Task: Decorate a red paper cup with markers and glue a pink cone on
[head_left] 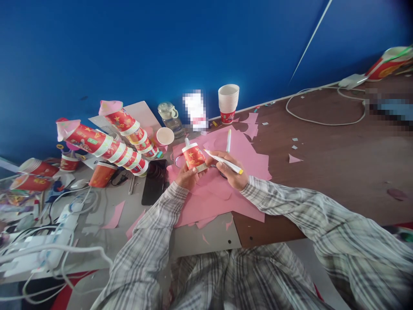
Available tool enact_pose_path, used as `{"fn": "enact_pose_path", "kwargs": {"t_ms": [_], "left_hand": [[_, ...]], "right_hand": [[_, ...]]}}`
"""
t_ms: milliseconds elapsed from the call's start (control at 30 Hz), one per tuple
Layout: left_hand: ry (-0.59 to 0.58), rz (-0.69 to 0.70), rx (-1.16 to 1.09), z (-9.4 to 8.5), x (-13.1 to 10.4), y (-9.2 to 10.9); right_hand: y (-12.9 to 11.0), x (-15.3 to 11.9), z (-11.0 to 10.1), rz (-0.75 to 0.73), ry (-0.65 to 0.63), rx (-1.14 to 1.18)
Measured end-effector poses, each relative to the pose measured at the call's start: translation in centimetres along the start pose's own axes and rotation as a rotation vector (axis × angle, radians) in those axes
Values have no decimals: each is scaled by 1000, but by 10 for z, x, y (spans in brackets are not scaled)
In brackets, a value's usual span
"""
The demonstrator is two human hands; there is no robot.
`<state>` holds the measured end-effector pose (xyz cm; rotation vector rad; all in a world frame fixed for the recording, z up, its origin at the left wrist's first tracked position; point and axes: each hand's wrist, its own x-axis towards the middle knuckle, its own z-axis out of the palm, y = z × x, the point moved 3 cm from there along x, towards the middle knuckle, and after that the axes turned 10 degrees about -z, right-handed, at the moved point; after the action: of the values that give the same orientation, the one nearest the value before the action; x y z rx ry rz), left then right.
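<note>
My left hand [187, 177] grips a red paper cup [195, 156] with gold stars, held tilted above pink paper sheets [213, 209]. A small white piece sticks up at the cup's top edge; its kind is unclear. In my right hand [237, 174] is a white marker [226, 161] with a yellow end, its tip pointing left, close to the cup. I cannot tell whether the tip touches it. Another white and yellow marker [229, 141] lies on the pink paper just beyond. Dark loops, partly hidden by my hands, show beneath them.
Two leaning towers of red cups [109, 148] with pink tops stand left. Behind are a clear bottle [171, 118], an open cup [165, 136] and a cup stack [228, 103]. A black phone [151, 183] lies left, near a power strip [61, 234] with cables. Pink scraps lie scattered.
</note>
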<state>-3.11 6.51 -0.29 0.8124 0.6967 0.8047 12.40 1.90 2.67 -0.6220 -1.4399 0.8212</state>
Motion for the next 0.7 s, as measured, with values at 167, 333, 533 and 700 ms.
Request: {"fn": "enact_pose_path", "kwargs": {"t_ms": [167, 333, 533, 700], "left_hand": [[-18, -3, -14, 0, 0, 0], [-25, -5, -1, -2, 1, -1], [-18, 9, 49, 0, 0, -1], [-10, 18, 75, 5, -2, 0]], "right_hand": [[3, -1, 0, 17, 10, 41], [3, 1, 0, 20, 25, 56], [-3, 1, -3, -19, 31, -74], [-5, 1, -2, -85, -5, -118]]}}
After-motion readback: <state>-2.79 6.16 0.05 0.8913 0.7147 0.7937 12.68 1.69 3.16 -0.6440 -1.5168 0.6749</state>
